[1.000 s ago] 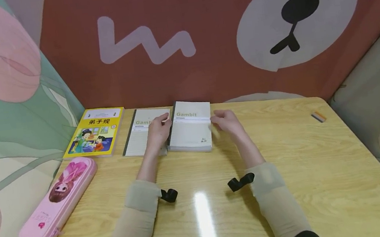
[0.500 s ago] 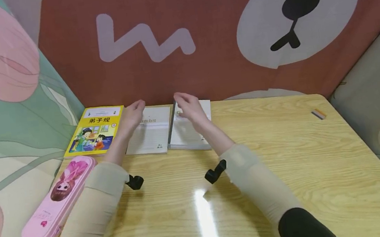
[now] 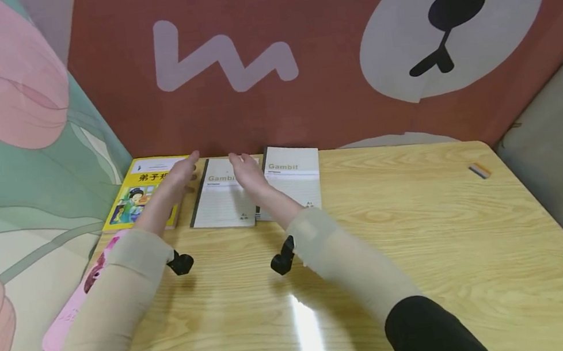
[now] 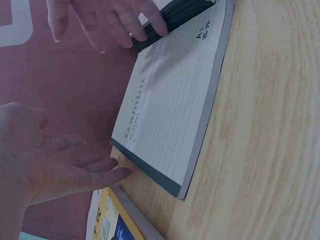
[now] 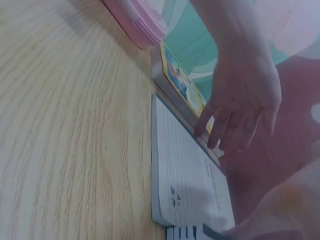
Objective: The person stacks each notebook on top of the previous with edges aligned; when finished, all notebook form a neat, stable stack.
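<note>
My left hand (image 3: 179,175) hovers with loosely extended fingers between the yellow picture-cover book (image 3: 133,201) and the left Gambit notebook (image 3: 219,205). In the left wrist view, its fingertips (image 4: 120,175) come close to that notebook's dark spine. My right hand (image 3: 250,176), fingers also extended, is over the gap between the left notebook and the right Gambit notebooks (image 3: 296,168), which form a stack. The right wrist view shows the left hand's spread fingers (image 5: 235,125) above the left notebook's spine edge. Neither hand grips anything.
A pink pencil case (image 3: 63,319) lies at the left edge, partly hidden behind the left sleeve. A small striped block (image 3: 479,170) sits far right on the wooden table (image 3: 423,229). A patterned wall covering (image 3: 326,112) rises behind the books.
Both hands have moved left: the left from the left notebook to beside the yellow book, the right from the right stack's outer edge to between the notebooks. Their fingers have straightened.
</note>
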A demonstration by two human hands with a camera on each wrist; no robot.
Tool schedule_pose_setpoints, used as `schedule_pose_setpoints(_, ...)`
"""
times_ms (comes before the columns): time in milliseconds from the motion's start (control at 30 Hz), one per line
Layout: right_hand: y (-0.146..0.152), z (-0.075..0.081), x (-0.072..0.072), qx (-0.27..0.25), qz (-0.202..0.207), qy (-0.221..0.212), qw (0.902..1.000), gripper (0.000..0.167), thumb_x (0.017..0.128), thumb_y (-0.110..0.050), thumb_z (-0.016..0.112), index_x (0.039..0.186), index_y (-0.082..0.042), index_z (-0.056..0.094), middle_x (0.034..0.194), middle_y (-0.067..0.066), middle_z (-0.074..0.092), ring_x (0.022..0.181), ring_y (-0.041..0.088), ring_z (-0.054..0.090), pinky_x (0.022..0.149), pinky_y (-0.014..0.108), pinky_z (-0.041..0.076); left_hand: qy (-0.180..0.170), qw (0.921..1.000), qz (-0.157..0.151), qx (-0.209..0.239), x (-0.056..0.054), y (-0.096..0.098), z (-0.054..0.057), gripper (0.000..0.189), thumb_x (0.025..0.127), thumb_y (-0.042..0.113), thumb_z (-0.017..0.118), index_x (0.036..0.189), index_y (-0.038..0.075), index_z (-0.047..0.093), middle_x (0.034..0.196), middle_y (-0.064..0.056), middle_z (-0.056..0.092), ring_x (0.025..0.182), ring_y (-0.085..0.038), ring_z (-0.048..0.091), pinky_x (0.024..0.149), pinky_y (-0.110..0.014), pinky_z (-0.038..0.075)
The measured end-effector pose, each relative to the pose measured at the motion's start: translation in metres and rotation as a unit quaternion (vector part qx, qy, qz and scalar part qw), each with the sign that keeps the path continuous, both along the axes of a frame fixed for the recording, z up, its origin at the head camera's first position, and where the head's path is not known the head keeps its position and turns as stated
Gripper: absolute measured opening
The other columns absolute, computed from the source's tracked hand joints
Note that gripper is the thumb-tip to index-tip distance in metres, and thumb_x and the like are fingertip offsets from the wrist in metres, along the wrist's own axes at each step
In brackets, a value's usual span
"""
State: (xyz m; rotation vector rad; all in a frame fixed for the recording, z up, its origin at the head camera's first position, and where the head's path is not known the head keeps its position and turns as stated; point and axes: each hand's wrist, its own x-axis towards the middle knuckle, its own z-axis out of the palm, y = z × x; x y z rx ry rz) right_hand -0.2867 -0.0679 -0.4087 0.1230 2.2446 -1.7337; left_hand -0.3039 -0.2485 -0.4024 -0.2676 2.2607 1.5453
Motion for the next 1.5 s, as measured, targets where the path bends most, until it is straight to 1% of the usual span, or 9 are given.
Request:
schedule_pose_setpoints(333,-0.011,-0.002,0.007,0.038,0.006,0.027,0.9989,0.072,0.109,-0.047,0.032,0.164,-0.003,0.017,0.173,0.013,0.021,0.161,0.032,0.018,0.132,0.046,0.02,-0.019,0.9995,-0.019,0.019,0.004,-0.004,0.006,0.074,0.11,0.053,0.017,0.166,0.005,0.002,0.172,-0.027,-0.001,0.159,-0.047,0.012,0.127,-0.06,0.027)
schedule_pose_setpoints(533,-0.014,-0.001,0.005,0.027,-0.021,0.014,0.9993,0.071,0.11,-0.045,0.033,0.163,-0.001,0.019,0.172,0.015,0.023,0.16,0.032,0.022,0.132,0.045,0.022,-0.03,0.9987,-0.001,0.042,0.005,-0.01,0.009,0.076,0.109,0.055,0.02,0.166,0.006,0.003,0.173,-0.025,0.001,0.159,-0.045,0.013,0.127,-0.059,0.029)
schedule_pose_setpoints(667,-0.013,0.002,0.003,-0.001,-0.029,-0.012,0.9995,0.069,0.11,-0.044,0.035,0.163,-0.003,0.02,0.171,0.014,0.024,0.159,0.032,0.024,0.131,0.045,0.025,-0.033,0.9978,0.033,0.047,0.007,-0.017,0.013,0.077,0.108,0.056,0.022,0.166,0.007,0.01,0.172,-0.023,0.011,0.156,-0.042,0.024,0.125,-0.054,0.035)
schedule_pose_setpoints(867,-0.011,0.002,0.0,-0.057,-0.054,-0.029,0.9965,0.066,0.11,-0.035,0.04,0.163,-0.002,0.019,0.172,0.014,0.021,0.159,0.034,0.022,0.131,0.048,0.024,-0.015,0.9974,0.063,0.031,0.009,-0.023,0.019,0.076,0.108,0.056,0.025,0.164,0.006,0.019,0.167,-0.022,0.025,0.134,-0.032,0.042,0.109,-0.042,0.046)
schedule_pose_setpoints(1000,-0.013,0.0,-0.001,-0.103,-0.075,-0.048,0.9906,0.068,0.109,-0.03,0.044,0.164,-0.003,0.014,0.174,0.013,0.015,0.161,0.034,0.017,0.131,0.05,0.022,-0.01,0.997,0.074,0.021,0.014,-0.029,0.023,0.076,0.108,0.055,0.029,0.163,0.005,0.021,0.165,-0.022,0.03,0.13,-0.031,0.046,0.109,-0.041,0.047)
schedule_pose_setpoints(1100,-0.015,-0.002,-0.001,-0.13,-0.098,-0.066,0.9844,0.068,0.107,-0.026,0.049,0.164,-0.003,0.018,0.173,0.013,0.018,0.161,0.033,0.018,0.132,0.047,0.021,-0.015,0.9955,0.093,0.017,0.018,-0.032,0.027,0.072,0.108,0.052,0.034,0.161,0.005,0.026,0.158,-0.02,0.04,0.127,-0.03,0.05,0.105,-0.04,0.05)
schedule_pose_setpoints(1233,-0.017,-0.003,-0.002,-0.176,-0.133,-0.085,0.9716,0.064,0.104,-0.018,0.053,0.161,-0.001,0.028,0.169,0.015,0.028,0.157,0.032,0.028,0.129,0.046,0.029,-0.021,0.9955,0.091,0.015,0.022,-0.037,0.032,0.069,0.108,0.049,0.037,0.158,0.003,0.03,0.137,-0.012,0.053,0.113,-0.022,0.055,0.096,-0.035,0.053)
schedule_pose_setpoints(1333,-0.017,-0.003,-0.002,-0.201,-0.136,-0.099,0.9651,0.066,0.103,-0.013,0.054,0.161,-0.002,0.026,0.169,0.016,0.028,0.155,0.033,0.029,0.128,0.048,0.031,-0.018,0.9964,0.081,0.019,0.024,-0.041,0.033,0.063,0.108,0.046,0.038,0.153,0.002,0.035,0.125,-0.006,0.057,0.105,-0.017,0.057,0.092,-0.033,0.052)
schedule_pose_setpoints(1500,-0.019,-0.005,0.0,-0.176,-0.115,-0.107,0.9718,0.064,0.101,-0.006,0.053,0.16,0.0,0.027,0.169,0.016,0.027,0.157,0.035,0.026,0.128,0.048,0.031,-0.007,0.9951,0.092,0.035,0.027,-0.047,0.031,0.046,0.107,0.039,0.045,0.14,0.007,0.046,0.125,-0.003,0.058,0.108,-0.018,0.058,0.089,-0.032,0.053)
